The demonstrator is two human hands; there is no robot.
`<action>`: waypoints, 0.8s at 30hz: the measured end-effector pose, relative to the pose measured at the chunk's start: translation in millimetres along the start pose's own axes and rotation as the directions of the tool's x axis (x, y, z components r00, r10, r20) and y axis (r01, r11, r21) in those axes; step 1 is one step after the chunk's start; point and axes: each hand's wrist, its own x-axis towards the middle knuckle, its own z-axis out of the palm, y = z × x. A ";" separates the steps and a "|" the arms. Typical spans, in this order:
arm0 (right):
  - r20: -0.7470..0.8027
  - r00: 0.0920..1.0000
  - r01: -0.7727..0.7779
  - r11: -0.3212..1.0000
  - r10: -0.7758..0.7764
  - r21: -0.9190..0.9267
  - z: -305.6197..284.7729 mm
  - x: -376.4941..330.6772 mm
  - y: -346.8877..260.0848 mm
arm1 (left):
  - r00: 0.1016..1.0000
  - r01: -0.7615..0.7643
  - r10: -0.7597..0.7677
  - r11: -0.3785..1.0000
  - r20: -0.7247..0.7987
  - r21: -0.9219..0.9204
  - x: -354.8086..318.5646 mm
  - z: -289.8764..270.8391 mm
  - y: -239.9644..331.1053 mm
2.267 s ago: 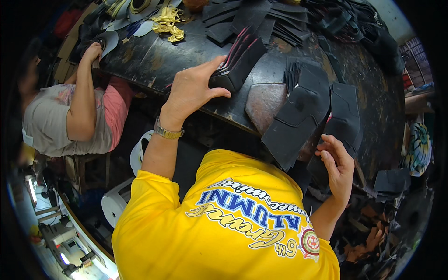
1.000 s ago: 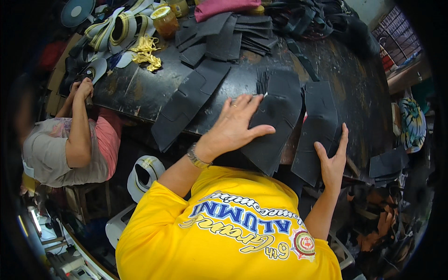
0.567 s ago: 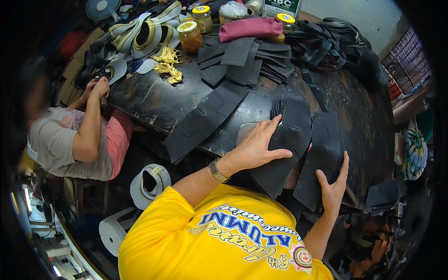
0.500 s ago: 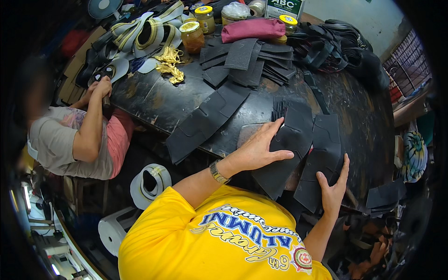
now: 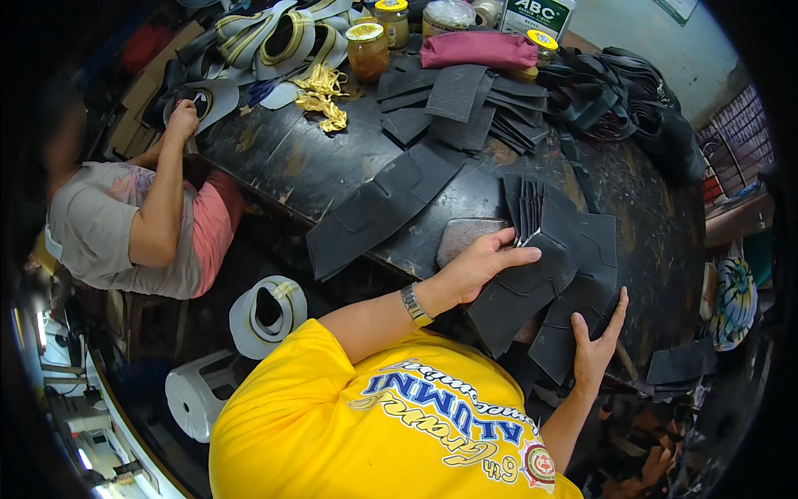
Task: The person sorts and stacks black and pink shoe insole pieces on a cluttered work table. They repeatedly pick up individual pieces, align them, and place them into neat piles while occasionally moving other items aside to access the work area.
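Observation:
My left hand (image 5: 489, 264) grips a stack of black flat pieces (image 5: 526, 298), thumb on top and fingers at the side. The stack's far end fans into several thin layers. Alongside it lies a second set of black pieces (image 5: 588, 258), partly overlapped by the first. My right hand (image 5: 593, 348) rests along the near right edge of that set, thumb and index finger spread. Beyond my left hand, a worn flat block (image 5: 467, 237) sits on the table, partly covered.
More black pieces (image 5: 382, 204) overhang the table (image 5: 274, 162) edge at left. Behind are a heap of black pieces (image 5: 461, 100), a maroon pouch (image 5: 478, 50), a jar (image 5: 366, 54) and gold straps (image 5: 322, 96). A co-worker (image 5: 141, 216) sits left, near a white stool (image 5: 199, 395).
My left hand has drawn back from lying over the stack to gripping its side, and the layers have fanned wider. The co-worker's hand has shifted near a white-and-black item.

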 end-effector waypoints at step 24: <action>0.030 0.999 0.027 0.998 -0.025 -0.055 -1.4 -1.0 -0.2 | 0.970 -0.225 0.234 0.791 0.059 0.569 6.9 -12.6 -7.8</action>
